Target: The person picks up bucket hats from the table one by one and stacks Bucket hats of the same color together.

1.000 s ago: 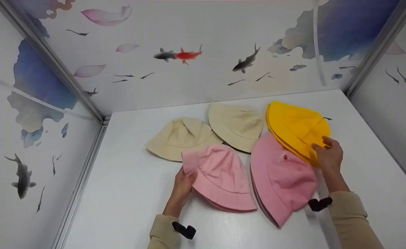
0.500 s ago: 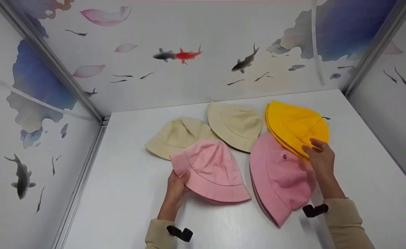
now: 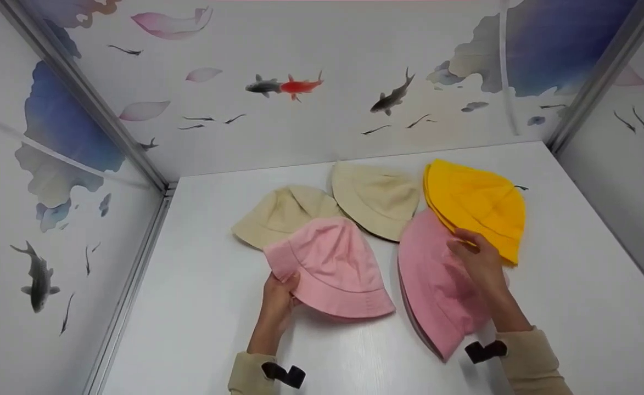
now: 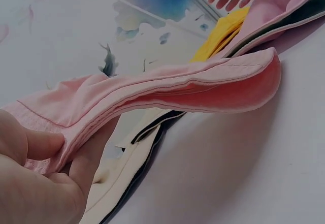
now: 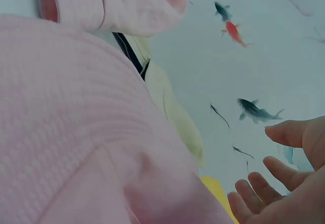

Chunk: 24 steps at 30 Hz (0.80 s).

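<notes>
My left hand (image 3: 278, 299) pinches the brim of a light pink bucket hat (image 3: 335, 263) between thumb and fingers. In the left wrist view this folded hat (image 4: 167, 89) is raised off the table, its brim layers facing the camera. Over a darker pink bucket hat (image 3: 429, 291) hovers my right hand (image 3: 485, 263), partly covering it in the head view. The right wrist view shows that hand (image 5: 289, 183) with loosely bent fingers and nothing in them. Just beyond lies a yellow bucket hat (image 3: 475, 200), overlapping the darker pink one.
Two cream bucket hats, one at the left (image 3: 278, 216) and one at the back (image 3: 379, 192), lie on the white table (image 3: 190, 307). The held hat partly covers the left one in the head view. Walls printed with fish (image 3: 390, 100) enclose the table at the back and sides.
My left hand has moved left and slightly up in the head view with the light pink hat. My right hand has drawn left, from the yellow hat's edge to above the darker pink hat.
</notes>
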Each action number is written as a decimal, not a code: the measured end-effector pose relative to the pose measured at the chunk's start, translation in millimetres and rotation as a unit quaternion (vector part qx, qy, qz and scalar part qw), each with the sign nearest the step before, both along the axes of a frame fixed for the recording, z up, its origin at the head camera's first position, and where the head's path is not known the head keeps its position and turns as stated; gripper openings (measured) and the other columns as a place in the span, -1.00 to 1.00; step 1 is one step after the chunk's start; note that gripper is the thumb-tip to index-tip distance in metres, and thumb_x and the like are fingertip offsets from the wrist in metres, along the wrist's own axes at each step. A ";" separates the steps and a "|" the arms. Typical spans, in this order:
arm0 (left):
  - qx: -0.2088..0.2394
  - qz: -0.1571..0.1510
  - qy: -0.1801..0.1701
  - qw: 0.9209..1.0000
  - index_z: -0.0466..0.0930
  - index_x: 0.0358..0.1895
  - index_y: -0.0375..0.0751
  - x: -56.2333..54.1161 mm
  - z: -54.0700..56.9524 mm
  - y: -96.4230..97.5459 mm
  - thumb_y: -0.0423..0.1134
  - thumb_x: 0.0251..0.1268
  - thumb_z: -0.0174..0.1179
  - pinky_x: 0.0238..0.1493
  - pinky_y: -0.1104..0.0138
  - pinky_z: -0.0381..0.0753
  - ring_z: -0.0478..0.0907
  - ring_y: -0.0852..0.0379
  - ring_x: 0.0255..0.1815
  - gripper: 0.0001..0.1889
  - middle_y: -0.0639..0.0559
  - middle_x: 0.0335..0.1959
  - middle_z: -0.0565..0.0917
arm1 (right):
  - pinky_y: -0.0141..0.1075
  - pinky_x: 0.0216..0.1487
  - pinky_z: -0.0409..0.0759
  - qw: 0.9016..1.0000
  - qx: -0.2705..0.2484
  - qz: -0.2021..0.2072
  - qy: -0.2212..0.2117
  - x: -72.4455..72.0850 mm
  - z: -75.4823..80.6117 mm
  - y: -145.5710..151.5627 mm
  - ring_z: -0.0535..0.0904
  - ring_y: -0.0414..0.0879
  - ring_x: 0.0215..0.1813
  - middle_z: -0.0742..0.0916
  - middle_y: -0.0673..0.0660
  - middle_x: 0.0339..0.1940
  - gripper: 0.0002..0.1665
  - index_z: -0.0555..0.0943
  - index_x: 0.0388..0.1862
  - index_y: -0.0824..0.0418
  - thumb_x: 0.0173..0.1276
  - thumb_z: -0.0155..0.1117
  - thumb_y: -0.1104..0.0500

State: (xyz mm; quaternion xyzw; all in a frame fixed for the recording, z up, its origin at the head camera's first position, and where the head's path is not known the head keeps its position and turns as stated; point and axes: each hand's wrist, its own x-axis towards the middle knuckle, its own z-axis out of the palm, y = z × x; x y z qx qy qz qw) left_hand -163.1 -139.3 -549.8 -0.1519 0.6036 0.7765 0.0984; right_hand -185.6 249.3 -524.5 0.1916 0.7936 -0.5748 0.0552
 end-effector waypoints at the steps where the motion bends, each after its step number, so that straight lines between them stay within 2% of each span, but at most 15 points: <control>1: 0.006 0.000 -0.001 1.000 0.16 0.40 -0.31 0.3 0.7 0.6 -0.29 0.57 -0.03 -0.32 0.39 0.67 0.61 0.23 -0.26 -0.55 0.03 -0.15 0.59 | -0.02 0.49 0.40 1.000 -0.008 0.008 -0.003 0.5 -1.0 -2.6 0.42 0.08 0.44 0.44 0.14 0.51 -0.20 0.27 0.55 -0.01 0.44 0.17 -0.27; 8: 0.044 -0.008 0.001 0.999 0.13 0.40 -0.31 3.0 5.8 6.4 -0.30 0.57 -0.03 -0.28 0.38 0.69 0.64 0.23 -0.21 -0.54 0.03 -0.08 0.60 | -0.01 0.39 0.50 0.997 -0.034 0.071 -0.013 2.7 -8.3 -18.0 0.43 0.06 0.45 0.41 0.04 0.53 -0.16 0.26 0.54 -0.11 0.38 0.21 -0.32; 11: 0.064 -0.006 0.007 0.998 0.13 0.39 -0.33 3.8 8.3 12.1 -0.32 0.56 -0.03 -0.26 0.36 0.70 0.65 0.23 -0.20 -0.55 0.02 -0.08 0.60 | -0.01 0.38 0.51 0.993 -0.027 0.114 0.018 5.8 -12.9 -25.8 0.42 0.11 0.46 0.42 0.09 0.52 -0.13 0.24 0.55 -0.03 0.38 0.22 -0.32; 15: 0.086 -0.009 0.017 0.996 0.13 0.38 -0.34 5.0 12.2 21.2 -0.33 0.55 -0.02 -0.26 0.35 0.71 0.65 0.22 -0.19 -0.55 0.02 -0.08 0.59 | -0.23 0.35 0.54 0.985 -0.051 0.144 0.073 10.1 -20.9 -38.9 0.44 0.13 0.45 0.48 0.21 0.47 -0.17 0.26 0.54 0.15 0.43 0.26 -0.16; 19: 0.108 -0.011 0.013 0.994 0.13 0.34 -0.34 6.7 14.6 29.4 -0.36 0.55 -0.03 -0.27 0.35 0.72 0.65 0.23 -0.22 -0.59 0.03 -0.11 0.59 | -0.45 0.26 0.55 0.977 -0.109 0.165 0.077 11.9 -26.5 -54.1 0.43 0.12 0.45 0.48 0.28 0.45 -0.20 0.21 0.54 0.23 0.46 0.28 0.01; 22: 0.132 -0.016 0.009 0.991 0.13 0.33 -0.33 7.3 14.9 34.5 -0.37 0.55 -0.03 -0.25 0.34 0.73 0.65 0.22 -0.21 -0.60 0.03 -0.10 0.59 | -0.42 0.30 0.53 0.970 -0.142 0.182 0.071 12.6 -29.3 -63.1 0.43 0.13 0.46 0.47 0.34 0.46 -0.20 0.16 0.56 0.27 0.48 0.25 0.09; 24: 0.153 -0.021 0.008 0.988 0.13 0.33 -0.31 8.1 14.9 37.5 -0.38 0.54 -0.02 -0.21 0.32 0.74 0.66 0.21 -0.18 -0.59 0.03 -0.07 0.60 | -0.33 0.34 0.52 0.967 -0.155 0.192 0.063 13.0 -31.3 -67.1 0.44 0.13 0.45 0.46 0.36 0.47 -0.21 0.15 0.57 0.28 0.49 0.23 0.11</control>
